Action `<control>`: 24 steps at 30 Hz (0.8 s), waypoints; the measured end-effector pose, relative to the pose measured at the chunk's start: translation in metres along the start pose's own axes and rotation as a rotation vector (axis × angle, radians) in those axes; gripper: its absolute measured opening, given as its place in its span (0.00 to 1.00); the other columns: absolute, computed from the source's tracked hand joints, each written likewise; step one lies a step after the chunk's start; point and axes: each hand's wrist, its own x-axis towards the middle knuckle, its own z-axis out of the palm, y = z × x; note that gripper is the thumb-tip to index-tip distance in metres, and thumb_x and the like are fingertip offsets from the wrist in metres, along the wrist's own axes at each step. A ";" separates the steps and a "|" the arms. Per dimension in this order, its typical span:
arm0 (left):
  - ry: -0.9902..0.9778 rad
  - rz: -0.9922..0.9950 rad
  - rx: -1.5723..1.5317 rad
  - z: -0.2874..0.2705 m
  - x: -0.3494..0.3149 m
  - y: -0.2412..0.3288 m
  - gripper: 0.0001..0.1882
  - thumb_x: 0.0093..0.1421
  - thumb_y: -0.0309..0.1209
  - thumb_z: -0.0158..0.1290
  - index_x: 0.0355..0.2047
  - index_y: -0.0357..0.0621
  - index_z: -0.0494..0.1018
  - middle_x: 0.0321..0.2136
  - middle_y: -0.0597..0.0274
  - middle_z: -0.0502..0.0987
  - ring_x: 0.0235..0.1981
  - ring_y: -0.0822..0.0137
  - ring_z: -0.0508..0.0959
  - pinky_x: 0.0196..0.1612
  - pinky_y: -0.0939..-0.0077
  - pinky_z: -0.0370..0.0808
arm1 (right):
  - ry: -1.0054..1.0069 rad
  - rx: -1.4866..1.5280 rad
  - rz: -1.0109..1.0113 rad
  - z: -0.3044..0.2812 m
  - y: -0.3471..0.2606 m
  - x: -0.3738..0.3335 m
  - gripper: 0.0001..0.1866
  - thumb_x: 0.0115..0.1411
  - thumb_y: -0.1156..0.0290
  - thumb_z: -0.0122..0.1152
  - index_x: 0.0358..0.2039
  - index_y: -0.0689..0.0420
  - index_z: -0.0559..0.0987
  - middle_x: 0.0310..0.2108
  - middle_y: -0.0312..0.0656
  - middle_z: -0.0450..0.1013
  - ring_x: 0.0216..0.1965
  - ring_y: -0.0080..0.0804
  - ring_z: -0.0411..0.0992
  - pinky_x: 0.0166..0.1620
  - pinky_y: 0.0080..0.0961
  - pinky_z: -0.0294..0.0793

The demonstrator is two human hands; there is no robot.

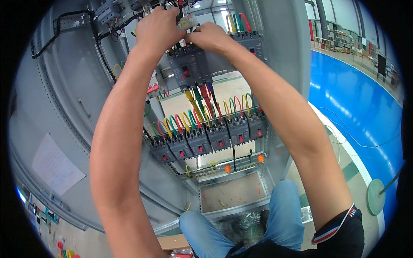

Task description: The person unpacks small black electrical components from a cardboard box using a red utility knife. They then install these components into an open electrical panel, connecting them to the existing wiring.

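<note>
Both arms reach up into a grey metal electrical cabinet. My left hand is closed, its fingers curled at the top of a large dark circuit breaker. Just to its right my right hand is also closed, fingertips at the same upper terminals. A small clear, yellowish block shows between the two hands. What either hand grips is hidden behind the fingers. Thick yellow, green, red and blue cables run down from the breaker's lower end.
Below hangs a row of several smaller breakers with coloured wire loops. Orange insulators sit on a lower rail. A paper sheet is on the left panel. Wire scraps lie on the cabinet's bottom. Blue floor stretches away at right.
</note>
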 end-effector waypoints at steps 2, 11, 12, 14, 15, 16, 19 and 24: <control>0.058 0.012 -0.059 0.003 -0.007 -0.008 0.21 0.53 0.45 0.66 0.44 0.50 0.80 0.38 0.51 0.80 0.40 0.45 0.83 0.43 0.52 0.80 | 0.006 -0.127 -0.008 0.013 -0.008 0.005 0.29 0.58 0.47 0.59 0.42 0.62 0.87 0.44 0.59 0.82 0.48 0.62 0.80 0.54 0.47 0.79; 0.071 -0.040 -0.284 -0.012 -0.010 -0.007 0.13 0.54 0.37 0.64 0.33 0.40 0.80 0.33 0.42 0.81 0.37 0.39 0.82 0.42 0.47 0.78 | 0.010 -0.320 -0.128 0.026 0.008 0.016 0.26 0.69 0.49 0.49 0.46 0.57 0.87 0.48 0.60 0.81 0.51 0.61 0.79 0.56 0.52 0.77; 0.076 -0.036 -0.286 -0.008 -0.011 -0.010 0.13 0.53 0.37 0.64 0.33 0.40 0.80 0.33 0.42 0.81 0.38 0.39 0.81 0.42 0.47 0.78 | 0.049 -0.366 -0.151 0.028 0.008 0.013 0.24 0.69 0.52 0.48 0.43 0.57 0.87 0.44 0.60 0.81 0.48 0.60 0.79 0.54 0.51 0.77; 0.107 0.011 -0.308 -0.003 -0.012 -0.018 0.14 0.54 0.36 0.63 0.35 0.40 0.79 0.34 0.42 0.81 0.39 0.38 0.81 0.42 0.46 0.78 | 0.133 -0.457 -0.206 0.028 0.000 0.009 0.22 0.69 0.57 0.48 0.36 0.56 0.87 0.38 0.59 0.81 0.43 0.59 0.79 0.48 0.51 0.78; 0.142 0.005 -0.323 0.000 -0.013 -0.020 0.14 0.54 0.36 0.63 0.35 0.40 0.79 0.34 0.42 0.81 0.39 0.39 0.81 0.42 0.46 0.78 | 0.156 -0.437 -0.214 0.029 -0.005 0.008 0.22 0.70 0.56 0.48 0.37 0.56 0.87 0.39 0.59 0.81 0.43 0.59 0.80 0.48 0.51 0.79; 0.175 0.008 -0.345 0.000 -0.014 -0.016 0.13 0.54 0.36 0.63 0.36 0.41 0.79 0.34 0.42 0.81 0.38 0.39 0.81 0.42 0.46 0.78 | 0.141 -0.450 -0.215 0.028 -0.008 0.007 0.22 0.71 0.55 0.48 0.38 0.56 0.87 0.40 0.59 0.81 0.43 0.60 0.80 0.48 0.51 0.79; 0.126 -0.055 -0.378 -0.005 -0.024 -0.008 0.14 0.55 0.38 0.63 0.36 0.42 0.78 0.33 0.43 0.81 0.39 0.41 0.82 0.42 0.47 0.78 | 0.060 -0.522 -0.191 0.028 -0.017 0.001 0.20 0.69 0.54 0.48 0.43 0.50 0.86 0.43 0.55 0.82 0.45 0.55 0.82 0.47 0.50 0.82; 0.164 -0.071 -0.385 -0.007 -0.028 -0.006 0.12 0.55 0.34 0.61 0.39 0.45 0.80 0.38 0.46 0.81 0.44 0.43 0.82 0.47 0.48 0.78 | -0.102 -0.365 -0.120 0.015 -0.003 0.018 0.33 0.69 0.38 0.45 0.47 0.53 0.85 0.47 0.59 0.81 0.50 0.58 0.78 0.55 0.47 0.74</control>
